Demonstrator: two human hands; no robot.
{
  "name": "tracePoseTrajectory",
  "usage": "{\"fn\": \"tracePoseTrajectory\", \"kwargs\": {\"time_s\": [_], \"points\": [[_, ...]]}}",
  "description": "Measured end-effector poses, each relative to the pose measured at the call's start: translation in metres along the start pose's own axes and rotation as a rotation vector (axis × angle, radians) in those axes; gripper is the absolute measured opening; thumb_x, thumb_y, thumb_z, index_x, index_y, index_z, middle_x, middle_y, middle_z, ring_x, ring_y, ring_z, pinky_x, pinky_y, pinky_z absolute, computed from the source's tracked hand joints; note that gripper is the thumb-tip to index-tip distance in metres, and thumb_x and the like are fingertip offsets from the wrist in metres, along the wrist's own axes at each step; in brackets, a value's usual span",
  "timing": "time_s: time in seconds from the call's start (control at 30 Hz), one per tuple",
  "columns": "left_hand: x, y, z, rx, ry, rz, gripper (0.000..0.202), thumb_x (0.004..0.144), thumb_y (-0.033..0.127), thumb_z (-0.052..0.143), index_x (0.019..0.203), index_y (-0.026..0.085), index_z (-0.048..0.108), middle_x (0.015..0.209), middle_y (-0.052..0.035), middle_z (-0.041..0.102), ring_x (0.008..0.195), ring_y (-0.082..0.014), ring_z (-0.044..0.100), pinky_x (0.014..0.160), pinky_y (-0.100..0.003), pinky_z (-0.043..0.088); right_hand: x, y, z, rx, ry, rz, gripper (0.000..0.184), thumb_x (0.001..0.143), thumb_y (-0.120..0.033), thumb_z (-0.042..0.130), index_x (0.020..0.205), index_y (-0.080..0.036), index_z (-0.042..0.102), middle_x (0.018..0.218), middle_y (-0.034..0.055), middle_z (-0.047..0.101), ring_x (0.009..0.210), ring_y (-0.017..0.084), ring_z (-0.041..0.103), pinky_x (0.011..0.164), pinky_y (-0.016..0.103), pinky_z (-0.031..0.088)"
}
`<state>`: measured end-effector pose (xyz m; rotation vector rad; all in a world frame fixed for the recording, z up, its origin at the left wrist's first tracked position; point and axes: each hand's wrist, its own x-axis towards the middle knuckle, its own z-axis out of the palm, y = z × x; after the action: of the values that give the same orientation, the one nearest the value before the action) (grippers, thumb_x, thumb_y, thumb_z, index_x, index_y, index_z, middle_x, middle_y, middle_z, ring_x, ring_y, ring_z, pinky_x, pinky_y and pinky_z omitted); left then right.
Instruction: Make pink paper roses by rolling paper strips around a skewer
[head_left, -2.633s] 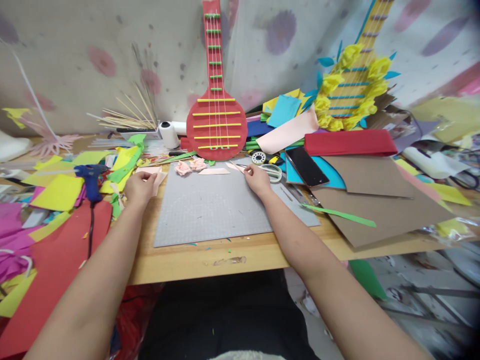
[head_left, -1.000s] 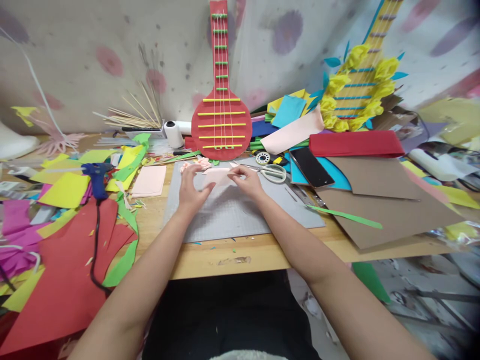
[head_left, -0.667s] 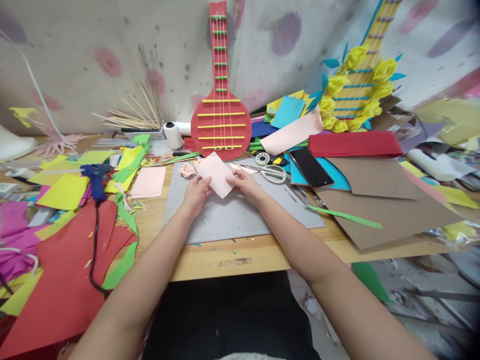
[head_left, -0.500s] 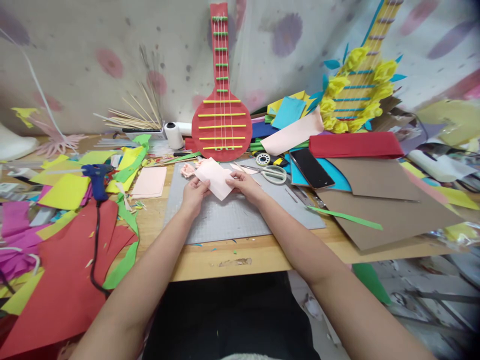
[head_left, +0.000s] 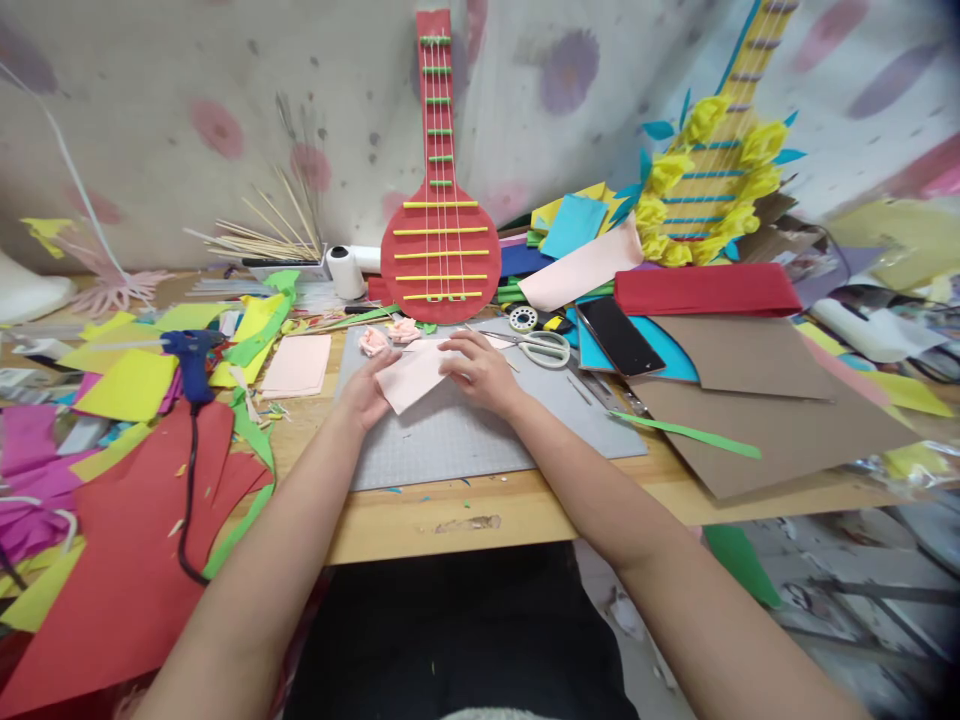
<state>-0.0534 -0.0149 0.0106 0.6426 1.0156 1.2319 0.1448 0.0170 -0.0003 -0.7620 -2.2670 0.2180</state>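
Note:
A pale pink sheet of crepe paper point(head_left: 411, 380) is between my hands, tilted over the grey cutting mat point(head_left: 450, 450). My left hand point(head_left: 366, 392) grips its left edge, the thumb partly hidden. The curled fingers of my right hand point(head_left: 484, 372) hold its right side from above. Just behind the paper lie two small pink paper flowers point(head_left: 373, 341). Scissors point(head_left: 544, 348) with pale handles rest on the mat, right of my right hand. A short stack of pink paper squares point(head_left: 297, 366) lies left of the mat.
A red paper lute point(head_left: 441, 255) stands at the back, a yellow one point(head_left: 701, 190) with flowers to its right. A blue glue gun point(head_left: 193, 362) and paper scraps fill the left. A phone point(head_left: 621, 337) and brown cardboard point(head_left: 765, 430) lie to the right.
The pink paper has turned from a diamond pose to a slant and moved slightly left and down. My right fingers have shifted over its top side; the left hand has moved left.

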Motion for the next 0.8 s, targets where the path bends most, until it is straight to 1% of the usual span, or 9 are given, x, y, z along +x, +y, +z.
{"fn": "tracePoseTrajectory", "kwargs": {"time_s": [0.1,0.17,0.23,0.33,0.43,0.57,0.63,0.73,0.8], "points": [[0.005,-0.005,-0.003,0.057,0.122,0.022,0.042,0.061,0.009,0.065,0.102,0.013,0.058,0.09,-0.0083,0.068,0.073,-0.0172,0.065,0.071,-0.031,0.054,0.001,0.004,0.004,0.192,0.1,0.195,0.028,0.072,-0.015,0.052,0.099,-0.022,0.058,0.123,0.0083,0.051,0.119,0.023,0.04,0.1,0.046,0.033],[0.007,-0.008,-0.001,0.048,0.149,0.067,0.045,0.059,0.005,0.065,0.102,0.014,0.057,0.088,-0.0062,0.068,0.067,-0.014,0.064,0.067,-0.028,0.053,0.002,0.005,0.007,0.475,0.13,0.418,0.038,0.073,-0.02,0.051,0.111,-0.023,0.049,0.122,0.0095,0.051,0.112,0.021,0.048,0.093,0.044,0.041],[0.006,-0.01,0.003,0.023,0.164,0.114,0.045,0.059,0.005,0.066,0.102,0.015,0.057,0.088,-0.0049,0.068,0.066,-0.0126,0.063,0.065,-0.025,0.052,0.003,0.004,0.01,0.782,0.077,0.612,0.04,0.076,-0.027,0.049,0.114,-0.023,0.041,0.111,0.0081,0.056,0.097,0.019,0.056,0.083,0.041,0.048],[0.003,-0.007,0.007,0.01,0.144,0.131,0.044,0.059,0.008,0.068,0.102,0.016,0.058,0.089,-0.0043,0.068,0.066,-0.0123,0.063,0.063,-0.024,0.051,0.004,0.003,0.013,0.959,0.026,0.737,0.045,0.069,-0.031,0.058,0.109,-0.022,0.039,0.092,0.0028,0.059,0.079,0.015,0.059,0.073,0.035,0.051],[0.0,0.001,0.006,0.047,0.063,0.064,0.041,0.061,0.015,0.071,0.1,0.015,0.059,0.09,-0.0066,0.068,0.067,-0.0134,0.064,0.062,-0.024,0.051,0.007,0.006,0.011,0.859,0.042,0.694,0.042,0.062,-0.024,0.063,0.1,-0.021,0.045,0.076,-0.0029,0.055,0.069,0.012,0.056,0.068,0.029,0.049],[0.001,0.005,0.004,0.234,-0.108,-0.069,0.046,0.055,0.021,0.077,0.098,0.014,0.062,0.083,-0.0084,0.069,0.062,-0.0161,0.064,0.056,-0.026,0.049,0.015,0.007,0.003,0.811,-0.114,0.555,0.039,0.062,-0.023,0.062,0.098,-0.019,0.049,0.074,-0.0029,0.055,0.066,0.011,0.055,0.063,0.026,0.046],[0.003,0.001,0.006,0.331,-0.133,-0.056,0.047,0.049,0.019,0.079,0.093,0.014,0.064,0.077,-0.0071,0.069,0.06,-0.0171,0.063,0.054,-0.026,0.049,0.019,0.008,-0.003,0.756,-0.179,0.523,0.037,0.062,-0.023,0.062,0.098,-0.019,0.05,0.075,-0.002,0.056,0.066,0.011,0.055,0.062,0.025,0.046],[0.008,-0.006,0.01,0.384,0.013,0.075,0.04,0.044,0.016,0.079,0.082,0.012,0.065,0.067,-0.0042,0.068,0.057,-0.0159,0.062,0.053,-0.024,0.047,0.022,0.015,-0.018,0.562,-0.215,0.594,0.036,0.07,-0.024,0.057,0.104,-0.018,0.049,0.078,0.0013,0.06,0.07,0.014,0.058,0.064,0.027,0.047],[0.011,-0.008,0.01,0.336,0.128,0.181,0.037,0.046,0.016,0.077,0.08,0.012,0.064,0.069,-0.0038,0.068,0.06,-0.0153,0.062,0.055,-0.024,0.048,0.018,0.026,-0.034,0.241,-0.167,0.692,0.031,0.074,-0.019,0.052,0.105,-0.016,0.051,0.085,0.0061,0.063,0.075,0.017,0.06,0.07,0.031,0.047]]}}
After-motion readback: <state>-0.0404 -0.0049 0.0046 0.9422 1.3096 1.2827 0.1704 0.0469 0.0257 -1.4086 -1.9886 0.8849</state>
